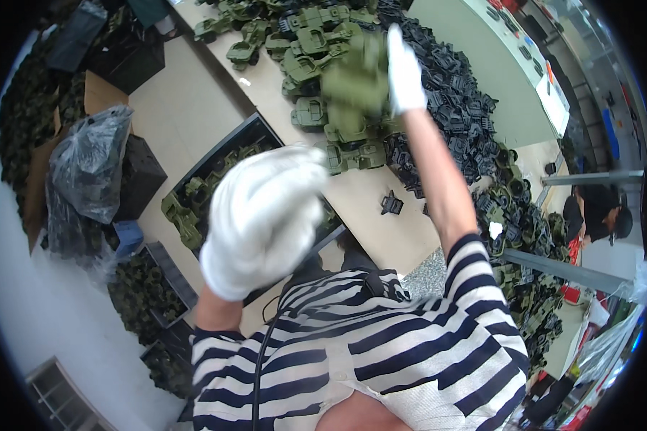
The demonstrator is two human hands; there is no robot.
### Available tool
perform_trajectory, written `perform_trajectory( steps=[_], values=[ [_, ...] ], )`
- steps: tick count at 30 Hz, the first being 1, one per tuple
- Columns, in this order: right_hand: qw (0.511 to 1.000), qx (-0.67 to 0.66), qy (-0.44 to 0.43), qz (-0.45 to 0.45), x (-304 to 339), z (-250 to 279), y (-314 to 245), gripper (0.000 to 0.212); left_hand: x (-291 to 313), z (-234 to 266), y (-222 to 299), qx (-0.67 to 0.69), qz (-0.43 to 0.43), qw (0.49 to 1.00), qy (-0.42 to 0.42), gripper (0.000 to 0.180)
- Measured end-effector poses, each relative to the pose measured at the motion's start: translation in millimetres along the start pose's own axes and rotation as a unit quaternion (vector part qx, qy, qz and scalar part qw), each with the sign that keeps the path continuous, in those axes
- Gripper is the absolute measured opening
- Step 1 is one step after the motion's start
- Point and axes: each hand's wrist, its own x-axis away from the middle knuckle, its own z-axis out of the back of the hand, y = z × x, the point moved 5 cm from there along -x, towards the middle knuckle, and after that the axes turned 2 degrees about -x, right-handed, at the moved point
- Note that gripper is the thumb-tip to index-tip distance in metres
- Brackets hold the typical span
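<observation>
My right hand (407,77), in a white glove, reaches out over the far part of the table. It grips the edge of a green toy vehicle body (356,77), which is blurred by motion. Below that body, more green toy vehicle bodies (356,154) lie on the table. My left hand (262,215), also white-gloved, is raised close in front of me, above a dark crate (248,133) of green vehicles. Its fingers look bent but are smeared, so whether anything is in them cannot be told. One small black plastic part (391,203) lies alone on the tabletop (402,241).
A large heap of black plastic parts (456,108) covers the table's right side, beside a pale green panel (474,43). More green vehicles (309,39) are heaped at the far end. Boxes and a clear plastic bag (90,165) stand at left. A person (600,215) is at far right.
</observation>
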Motion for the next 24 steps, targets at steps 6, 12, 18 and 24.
perform_trajectory(
  steps=[6, 12, 18, 24],
  values=[
    [0.974, 0.196, 0.027, 0.112, -19.2, -42.5, -45.4, 0.093, -11.6, 16.5, 96.3, -0.06, -0.241, 0.954, -0.165, 0.036],
    [0.975, 0.117, -0.16, 0.098, 151.7, -59.7, 62.0, 0.066, 25.9, 21.9, 127.0, -0.02, -0.249, 0.947, -0.204, 0.038],
    [0.961, 0.202, -0.191, 0.009, 230.1, -11.9, 127.5, 0.06, 49.1, 33.7, 117.9, 0.064, -0.242, 0.941, -0.229, 0.04],
    [0.955, 0.238, -0.178, -0.007, 246.6, 18.0, 156.7, 0.058, 65.3, 33.9, 129.8, 0.089, -0.22, 0.944, -0.231, 0.043]
  ],
)
